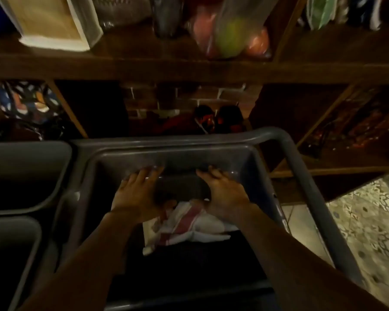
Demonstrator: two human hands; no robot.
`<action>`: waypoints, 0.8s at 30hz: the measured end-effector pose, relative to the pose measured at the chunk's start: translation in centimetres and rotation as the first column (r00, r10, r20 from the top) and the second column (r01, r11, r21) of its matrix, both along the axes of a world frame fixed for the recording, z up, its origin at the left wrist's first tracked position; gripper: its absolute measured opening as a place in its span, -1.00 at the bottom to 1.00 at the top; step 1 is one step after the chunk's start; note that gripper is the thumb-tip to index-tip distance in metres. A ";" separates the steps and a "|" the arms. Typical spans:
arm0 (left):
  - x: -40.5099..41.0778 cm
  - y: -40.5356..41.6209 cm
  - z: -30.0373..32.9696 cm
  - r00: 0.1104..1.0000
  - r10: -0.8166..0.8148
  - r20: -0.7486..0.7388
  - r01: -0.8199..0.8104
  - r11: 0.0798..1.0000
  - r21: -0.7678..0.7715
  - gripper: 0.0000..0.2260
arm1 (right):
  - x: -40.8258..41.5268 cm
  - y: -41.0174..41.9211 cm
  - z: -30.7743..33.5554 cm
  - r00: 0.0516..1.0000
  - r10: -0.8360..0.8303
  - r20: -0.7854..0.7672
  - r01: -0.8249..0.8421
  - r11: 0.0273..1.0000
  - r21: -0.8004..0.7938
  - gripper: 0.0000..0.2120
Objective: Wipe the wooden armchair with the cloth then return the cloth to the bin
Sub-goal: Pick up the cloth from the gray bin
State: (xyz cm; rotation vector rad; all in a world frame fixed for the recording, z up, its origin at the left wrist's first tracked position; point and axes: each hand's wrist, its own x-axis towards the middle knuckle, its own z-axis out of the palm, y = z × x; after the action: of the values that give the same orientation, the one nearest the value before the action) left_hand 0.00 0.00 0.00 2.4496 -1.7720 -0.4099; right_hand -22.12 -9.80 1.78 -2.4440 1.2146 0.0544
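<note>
A white cloth with red stripes (189, 227) lies crumpled inside a grey plastic bin (211, 158) directly below me. My left hand (137, 194) is down in the bin, palm down, with fingers spread toward the far wall. My right hand (225, 191) is beside it in the same pose. The heels of both hands rest over the near edge of the cloth, and the thumbs are hidden next to it. Neither hand's fingers curl around the cloth. The wooden armchair is out of view.
The bin sits in a grey cart with a rounded rail (301, 167). Two more grey bins (27, 176) stand to the left. A dark wooden shelf (189, 70) with a bag of fruit (229, 34) is ahead. Patterned floor tiles (368, 221) lie to the right.
</note>
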 end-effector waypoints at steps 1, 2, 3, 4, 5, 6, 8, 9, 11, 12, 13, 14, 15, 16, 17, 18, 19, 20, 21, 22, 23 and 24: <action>-0.1 0.1 -1.1 0.999 -0.027 -0.019 0.028 0.998 0.050 -0.01 | 0.0 0.0 -1.3 1.000 0.013 -0.023 -0.013 0.999 0.032 -0.16; -0.2 0.1 -2.3 0.998 -0.049 -0.033 0.051 0.996 0.071 0.00 | -0.1 -0.1 -2.4 0.998 0.020 -0.057 -0.017 0.998 0.056 -0.14; -0.4 0.5 -3.6 0.997 -0.053 -0.053 0.059 0.992 0.108 0.02 | -0.3 0.1 -3.9 0.994 0.021 -0.105 -0.011 0.995 0.096 -0.12; -0.5 0.9 -4.9 0.994 -0.061 -0.089 0.073 0.987 0.143 0.05 | -0.6 0.3 -5.0 0.989 0.020 -0.146 0.003 0.988 0.156 -0.09; -0.8 1.2 -6.0 0.991 -0.073 -0.116 0.093 0.980 0.176 0.07 | -0.8 0.5 -6.3 0.984 0.027 -0.179 0.010 0.979 0.204 -0.05; -1.2 1.4 -7.1 0.986 -0.096 -0.137 0.124 0.969 0.212 0.08 | -1.0 0.7 -7.3 0.976 0.050 -0.211 0.003 0.970 0.245 -0.01; -1.6 1.7 -8.7 0.979 -0.129 -0.159 0.169 0.948 0.271 0.08 | -1.5 1.1 -8.6 0.958 0.102 -0.267 -0.023 0.959 0.284 0.08; -2.0 1.9 -9.4 0.976 -0.140 -0.168 0.186 0.937 0.296 0.08 | -1.8 1.3 -9.1 0.951 0.117 -0.287 -0.029 0.955 0.294 0.10; -2.7 2.2 -10.6 0.970 -0.158 -0.184 0.214 0.914 0.345 0.09 | -2.0 1.7 -9.8 0.939 0.136 -0.317 -0.038 0.954 0.296 0.10; -3.0 2.4 -11.0 0.968 -0.162 -0.191 0.222 0.906 0.361 0.08 | -2.0 1.9 -10.0 0.937 0.145 -0.318 -0.051 0.957 0.284 0.09; -3.2 2.6 -11.2 0.968 -0.165 -0.190 0.226 0.902 0.368 0.06 | -1.9 2.0 -10.0 0.935 0.152 -0.321 -0.064 0.961 0.267 0.07; -3.4 2.7 -11.3 0.968 -0.175 -0.181 0.232 0.901 0.367 0.03 | -1.8 2.0 -9.9 0.934 0.156 -0.323 -0.074 0.965 0.251 0.04; -3.6 2.9 -11.3 0.967 -0.189 -0.169 0.239 0.902 0.359 0.00 | -1.7 2.1 -9.8 0.935 0.152 -0.320 -0.076 0.968 0.238 0.00; -3.8 3.0 -11.0 0.967 -0.198 -0.158 0.242 0.905 0.349 -0.05 | -1.7 2.2 -9.7 0.939 0.138 -0.314 -0.067 0.971 0.229 -0.05; -4.0 2.9 -10.7 0.968 -0.206 -0.141 0.242 0.912 0.332 -0.11 | -1.7 2.4 -9.6 0.946 0.119 -0.303 -0.050 0.973 0.227 -0.12; -4.2 3.0 -10.3 0.970 -0.211 -0.122 0.239 0.920 0.310 -0.17 | -1.8 2.7 -9.4 0.954 0.096 -0.285 -0.029 0.973 0.230 -0.21; -4.3 2.9 -10.0 0.971 -0.215 -0.107 0.238 0.927 0.290 -0.23 | -1.9 3.1 -9.4 0.961 0.076 -0.264 -0.015 0.974 0.227 -0.30; -4.5 2.9 -9.5 0.971 -0.218 -0.099 0.238 0.927 0.291 -0.28 | -2.0 3.4 -9.3 0.967 0.064 -0.248 -0.008 0.975 0.221 -0.38; -4.6 2.8 -9.0 0.970 -0.219 -0.101 0.240 0.922 0.305 -0.33 | -2.1 3.8 -9.1 0.969 0.059 -0.239 -0.008 0.977 0.211 -0.44; -4.6 2.9 -8.5 0.970 -0.218 -0.107 0.241 0.917 0.318 -0.38 | -2.1 4.1 -8.8 0.971 0.054 -0.232 -0.006 0.979 0.204 -0.49; -4.5 2.9 -8.0 0.970 -0.218 -0.110 0.243 0.915 0.322 -0.44 | -2.2 4.3 -8.4 0.974 0.047 -0.222 -0.003 0.980 0.197 -0.53; -4.3 3.1 -7.4 0.970 -0.217 -0.110 0.241 0.916 0.321 -0.49 | -2.2 4.4 -8.0 0.976 0.039 -0.213 0.002 0.981 0.192 -0.56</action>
State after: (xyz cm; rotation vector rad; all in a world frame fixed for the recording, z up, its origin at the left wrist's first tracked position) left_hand -4.29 3.08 -7.38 2.3916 -2.1192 -0.8741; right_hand -24.27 -5.38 -6.17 -2.3257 1.2131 0.4329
